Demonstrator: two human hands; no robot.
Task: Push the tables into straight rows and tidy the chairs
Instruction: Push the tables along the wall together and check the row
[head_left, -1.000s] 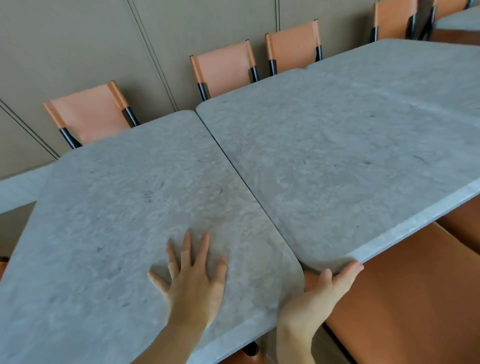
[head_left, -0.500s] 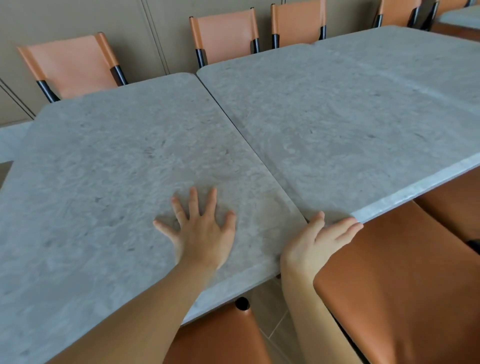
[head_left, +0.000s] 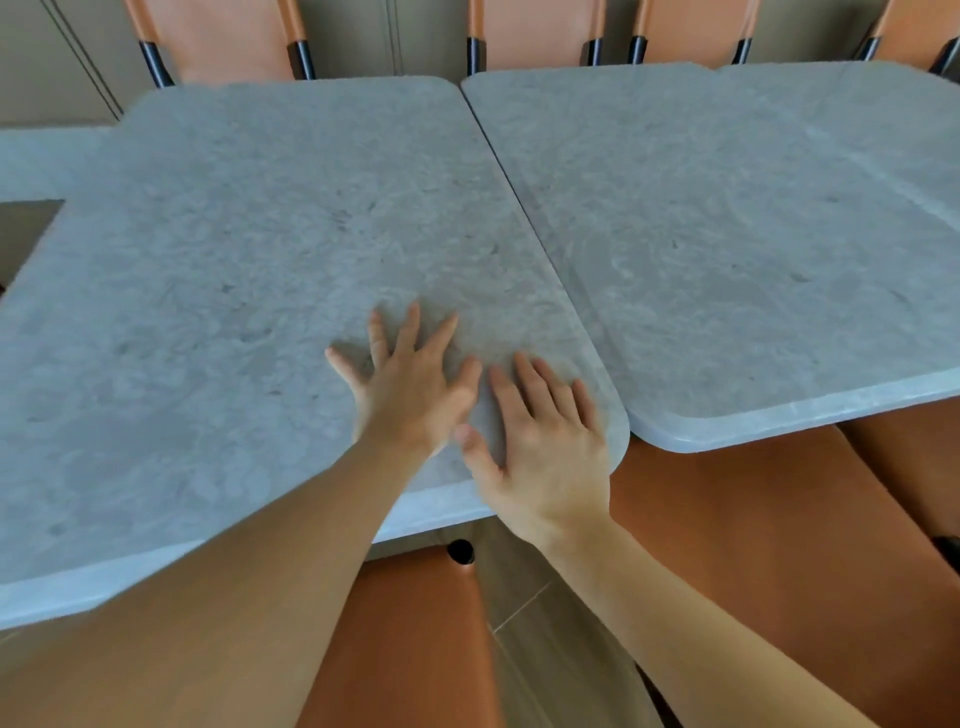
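Two grey stone surfaces are sitting edge to edge, the near surface (head_left: 218, 291) touching the right surface (head_left: 753, 249). The left hand (head_left: 410, 395) and right hand (head_left: 545, 447) are lying flat, fingers spread, on the near one's corner. Four orange chairs are lining the far wall, two more tucked below.

Tables (head_left: 249, 223) matt grey stone-look, chairs (head_left: 769, 545) prob. smooth tan leather.

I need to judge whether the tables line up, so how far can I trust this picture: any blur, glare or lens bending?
Head view: wide-angle bending curves the table edges; slight motion blur on the right hand and left hand; soft even light, no glare; the seam stays readable.
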